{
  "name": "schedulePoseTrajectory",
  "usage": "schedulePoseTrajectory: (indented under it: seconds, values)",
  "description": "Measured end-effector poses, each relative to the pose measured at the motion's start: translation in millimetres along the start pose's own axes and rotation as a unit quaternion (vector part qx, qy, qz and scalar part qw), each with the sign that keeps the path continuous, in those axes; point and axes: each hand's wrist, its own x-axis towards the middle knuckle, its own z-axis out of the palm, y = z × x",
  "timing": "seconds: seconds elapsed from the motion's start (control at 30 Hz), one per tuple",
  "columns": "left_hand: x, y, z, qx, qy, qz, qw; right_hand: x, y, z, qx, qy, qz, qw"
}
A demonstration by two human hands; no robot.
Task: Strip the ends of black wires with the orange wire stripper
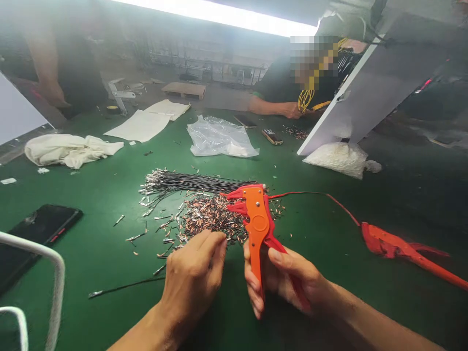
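Left hand [195, 265] hides end of black wire [126, 285]; right hand [302, 273] grips orange stripper [258, 219].

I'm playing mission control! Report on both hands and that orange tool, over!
Right hand gripping orange wire stripper. Left hand curled, grip hidden; black wire running to it. Heap of wire clippings just beyond.

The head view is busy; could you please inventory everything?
Table: one, green, below
Hand tools: two, orange-red, centre, right
Thin wire: one, red, between tools
Long wires: uncounted, black, centre
Wire scraps: uncounted, coppery, centre
Plastic bags: two, whitish, rear
Crumpled cloth: one, white, left
Paper sheets: uncounted, white, rear
Phones: three, dark, left, rear
Flat panels: two, white, sides
Bent tubes: two, white, left
Wooden pallet: one, brown, rear
People: two, dark-clothed, rear
Light: one, white, top
Left grip: one, bare, centre
Right grip: one, bare, centre
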Motion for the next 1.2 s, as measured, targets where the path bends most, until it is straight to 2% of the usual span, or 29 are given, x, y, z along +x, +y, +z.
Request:
schedulePoseTrajectory:
  seconds: [0.17, 0.27, 0.4, 0.63, 0.8, 1.07, 1.2]
  values:
    - [15.0, -8.9, -13.8, -0.008, 0.091, 0.024, 0.996, -7.4, -8.1, -6.2, -0.083, -0.003, -0.045, 0.995]
    - [23.2, -12.7, -23.8, 0.001, 0.127, 0.050, 0.991, -8.2, -6.6, -13.3, -0.104, -0.022, -0.034, 0.994]
    - [26.8, -13.0, -31.3, -0.013, 0.150, 0.036, 0.988, -7.6, -1.8, -19.3, -0.102, -0.029, -0.014, 0.994]
    - [28.8, -7.0, -35.5, -0.068, 0.110, 0.107, 0.986, -6.8, -11.4, -13.9, -0.157, 0.002, -0.009, 0.988]
    - [30.4, -8.6, -39.3, -0.100, 0.114, 0.070, 0.986, -8.6, -8.5, -14.4, -0.166, -0.022, -0.001, 0.986]
    - [27.4, -6.6, -38.1, -0.151, 0.115, 0.021, 0.982, -9.7, 0.8, -17.1, -0.136, -0.011, 0.006, 0.991]
    - [26.2, -4.4, -36.4, -0.167, 0.111, -0.007, 0.980, -8.3, 0.9, -17.9, -0.144, -0.033, 0.005, 0.989]
